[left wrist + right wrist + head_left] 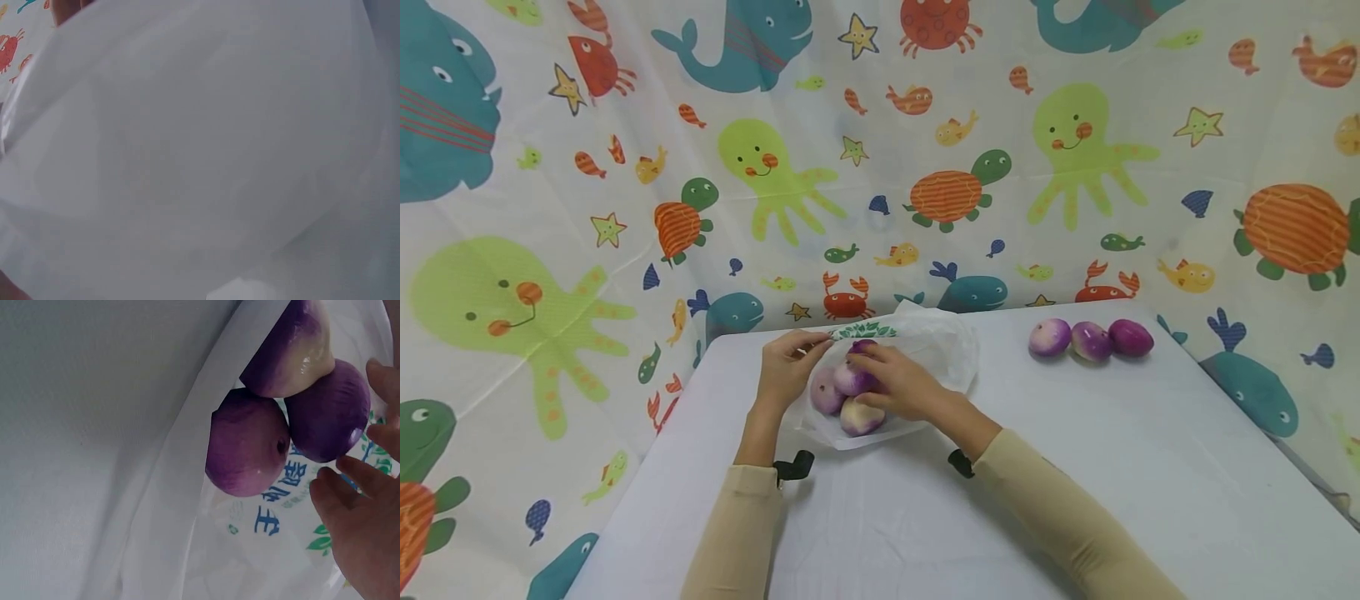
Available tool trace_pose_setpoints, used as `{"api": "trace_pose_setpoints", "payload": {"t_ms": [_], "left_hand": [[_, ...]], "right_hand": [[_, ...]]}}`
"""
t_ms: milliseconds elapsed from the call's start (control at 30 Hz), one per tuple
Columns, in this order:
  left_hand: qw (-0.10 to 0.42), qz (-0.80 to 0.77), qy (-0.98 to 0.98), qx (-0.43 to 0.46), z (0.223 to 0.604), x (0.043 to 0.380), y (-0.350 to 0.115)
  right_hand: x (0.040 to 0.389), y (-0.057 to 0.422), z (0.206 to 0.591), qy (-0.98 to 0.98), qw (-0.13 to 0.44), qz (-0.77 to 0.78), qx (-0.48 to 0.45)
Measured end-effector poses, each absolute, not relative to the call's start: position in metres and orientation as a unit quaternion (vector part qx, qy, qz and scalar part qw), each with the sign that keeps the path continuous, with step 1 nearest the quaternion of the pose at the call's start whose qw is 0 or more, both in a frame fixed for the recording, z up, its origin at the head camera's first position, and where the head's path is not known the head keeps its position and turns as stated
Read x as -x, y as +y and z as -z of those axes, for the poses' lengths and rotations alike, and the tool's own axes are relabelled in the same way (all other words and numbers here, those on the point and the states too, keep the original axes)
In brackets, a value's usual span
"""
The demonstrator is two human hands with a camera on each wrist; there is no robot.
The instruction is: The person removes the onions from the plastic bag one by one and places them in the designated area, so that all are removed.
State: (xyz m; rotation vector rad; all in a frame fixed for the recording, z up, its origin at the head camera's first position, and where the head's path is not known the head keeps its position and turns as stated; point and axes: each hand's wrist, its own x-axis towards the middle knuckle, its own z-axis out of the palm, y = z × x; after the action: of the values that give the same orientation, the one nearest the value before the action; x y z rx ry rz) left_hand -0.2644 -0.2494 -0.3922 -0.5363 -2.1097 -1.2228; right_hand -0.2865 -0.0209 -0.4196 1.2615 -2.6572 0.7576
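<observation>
A white translucent plastic bag (pixel 951 350) with green leaf print lies at the back of the table, its mouth towards me. My left hand (pixel 784 367) pinches the bag's upper left rim between thumb and fingers; in the left wrist view the bag hides most of that hand. Inside the bag sit several round purple-and-white vegetables like turnips, among them a pale one (pixel 861 417) in front and a pinkish one (pixel 247 444). My right hand (pixel 898 383) reaches into the bag mouth, fingers spread, fingertips right beside a dark purple turnip (pixel 329 412).
Three more purple turnips (pixel 1092 342) stand in a row at the back right of the white-covered table (pixel 1037 475). A curtain (pixel 880 200) printed with sea animals hangs behind the table and along its sides.
</observation>
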Motion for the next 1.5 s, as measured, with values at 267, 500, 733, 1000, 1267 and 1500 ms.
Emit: {"api": "trace_pose_setpoints", "payload": {"t_ms": [267,500,733,1000,1267,1500], "left_hand": [[0.319,0.464,-0.800,0.209,0.392,0.265,-0.250],[0.322,0.463,-0.798,0.214,0.392,0.266,-0.251],[0.322,0.464,-0.795,0.221,0.390,0.265,-0.251],[0.325,0.458,-0.799,0.214,0.391,0.265,-0.252],[0.319,0.464,-0.800,0.209,0.394,0.264,-0.252],[0.327,0.456,-0.800,0.214,0.393,0.266,-0.251]], "right_hand": [[0.290,-0.027,0.424,-0.869,0.068,-0.240,-0.427],[0.294,-0.033,0.430,-0.876,0.073,-0.234,-0.415],[0.295,-0.035,0.432,-0.864,0.101,-0.251,-0.424],[0.289,-0.028,0.426,-0.852,0.115,-0.274,-0.431],[0.286,-0.019,0.424,-0.847,0.129,-0.276,-0.435],[0.286,-0.013,0.422,-0.845,0.128,-0.282,-0.435]]}}
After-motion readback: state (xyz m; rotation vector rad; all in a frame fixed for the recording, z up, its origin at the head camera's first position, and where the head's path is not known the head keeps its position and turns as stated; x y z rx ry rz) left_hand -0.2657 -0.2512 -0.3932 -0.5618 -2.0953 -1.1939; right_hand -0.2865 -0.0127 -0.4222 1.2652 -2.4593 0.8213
